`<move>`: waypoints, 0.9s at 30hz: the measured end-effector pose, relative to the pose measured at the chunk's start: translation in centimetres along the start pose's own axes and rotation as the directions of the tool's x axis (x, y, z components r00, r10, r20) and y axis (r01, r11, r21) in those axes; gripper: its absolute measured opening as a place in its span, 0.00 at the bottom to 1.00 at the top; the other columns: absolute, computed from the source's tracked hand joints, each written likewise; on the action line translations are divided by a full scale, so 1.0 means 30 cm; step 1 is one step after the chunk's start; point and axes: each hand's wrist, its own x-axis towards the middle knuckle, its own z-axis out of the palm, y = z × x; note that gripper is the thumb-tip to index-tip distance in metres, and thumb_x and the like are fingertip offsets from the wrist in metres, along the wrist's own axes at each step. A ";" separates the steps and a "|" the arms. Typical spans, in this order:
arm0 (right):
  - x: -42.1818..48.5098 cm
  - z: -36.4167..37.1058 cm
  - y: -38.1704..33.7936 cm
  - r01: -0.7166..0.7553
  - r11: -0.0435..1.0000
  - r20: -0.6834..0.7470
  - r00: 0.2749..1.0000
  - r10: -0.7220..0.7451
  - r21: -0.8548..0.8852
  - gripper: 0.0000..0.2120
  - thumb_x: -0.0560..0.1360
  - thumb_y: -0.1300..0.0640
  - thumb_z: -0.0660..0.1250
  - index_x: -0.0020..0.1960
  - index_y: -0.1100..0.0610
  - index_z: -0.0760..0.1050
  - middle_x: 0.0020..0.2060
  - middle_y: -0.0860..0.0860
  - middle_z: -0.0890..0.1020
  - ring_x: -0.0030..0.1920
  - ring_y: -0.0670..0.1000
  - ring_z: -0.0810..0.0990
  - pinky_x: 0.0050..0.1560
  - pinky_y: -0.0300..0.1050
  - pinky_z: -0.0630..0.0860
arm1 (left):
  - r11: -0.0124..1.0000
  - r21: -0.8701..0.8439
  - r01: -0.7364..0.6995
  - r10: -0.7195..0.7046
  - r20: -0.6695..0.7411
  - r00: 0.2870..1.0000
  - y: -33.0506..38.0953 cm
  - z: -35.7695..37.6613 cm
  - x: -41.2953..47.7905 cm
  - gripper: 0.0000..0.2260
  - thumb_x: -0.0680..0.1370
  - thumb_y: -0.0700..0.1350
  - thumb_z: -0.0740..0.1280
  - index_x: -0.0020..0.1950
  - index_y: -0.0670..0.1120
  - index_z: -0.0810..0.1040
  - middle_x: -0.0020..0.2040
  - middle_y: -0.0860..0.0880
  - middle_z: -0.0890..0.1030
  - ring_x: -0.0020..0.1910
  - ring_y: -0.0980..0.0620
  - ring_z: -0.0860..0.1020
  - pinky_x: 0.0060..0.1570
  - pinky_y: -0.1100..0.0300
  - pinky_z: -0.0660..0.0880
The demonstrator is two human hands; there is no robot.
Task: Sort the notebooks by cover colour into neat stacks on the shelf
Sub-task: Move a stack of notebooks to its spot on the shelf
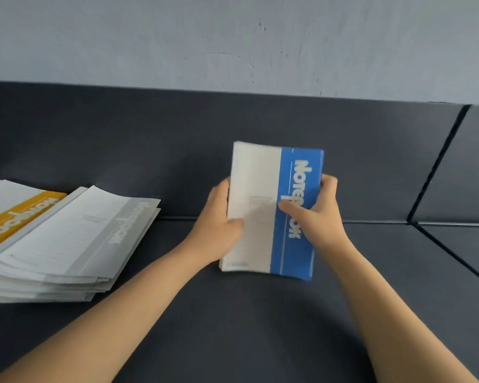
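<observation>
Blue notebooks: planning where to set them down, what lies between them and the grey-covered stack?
Head view: only bare dark shelf surface lies between the blue notebooks and the grey-covered stack, apart from the left hand gripping the blue ones' left edge.

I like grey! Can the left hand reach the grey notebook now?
Probably, after letting go: the left hand grips the blue notebooks, yet nothing lies between it and the grey notebook.

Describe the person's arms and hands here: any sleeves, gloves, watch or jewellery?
The left forearm and the right forearm are bare from the frame's lower edge to the wrists; no sleeve shows. The left hand and the right hand wear no gloves, and no watch, bracelet or ring is visible, though the picture is slightly soft.
</observation>
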 end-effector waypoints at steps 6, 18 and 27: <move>-0.014 0.022 0.010 0.125 0.992 0.083 0.989 -0.126 0.022 0.22 0.71 0.67 0.71 0.55 0.54 0.63 0.50 0.45 0.81 0.48 0.42 0.82 0.44 0.37 0.80 | 0.994 0.058 -0.097 0.096 0.007 0.995 -0.009 -0.010 -0.013 0.28 0.77 0.30 0.60 0.64 0.57 0.54 0.60 0.60 0.70 0.58 0.63 0.71 0.44 0.80 0.70; 0.007 0.029 0.025 0.024 0.996 0.103 0.994 -0.032 0.080 0.15 0.71 0.68 0.70 0.50 0.52 0.72 0.48 0.47 0.84 0.48 0.51 0.83 0.48 0.48 0.80 | 0.994 -0.104 0.023 -0.024 -0.004 1.000 -0.049 0.055 -0.018 0.29 0.73 0.32 0.70 0.61 0.51 0.54 0.58 0.59 0.69 0.58 0.64 0.71 0.48 0.74 0.73; 0.040 -0.045 0.037 -0.159 0.962 0.302 0.927 0.224 -0.224 0.09 0.74 0.64 0.65 0.53 0.58 0.75 0.48 0.48 0.85 0.50 0.50 0.83 0.50 0.48 0.79 | 0.981 0.123 0.152 -0.169 0.140 0.976 -0.086 0.003 -0.011 0.15 0.81 0.41 0.61 0.62 0.51 0.59 0.61 0.59 0.74 0.57 0.57 0.74 0.44 0.72 0.69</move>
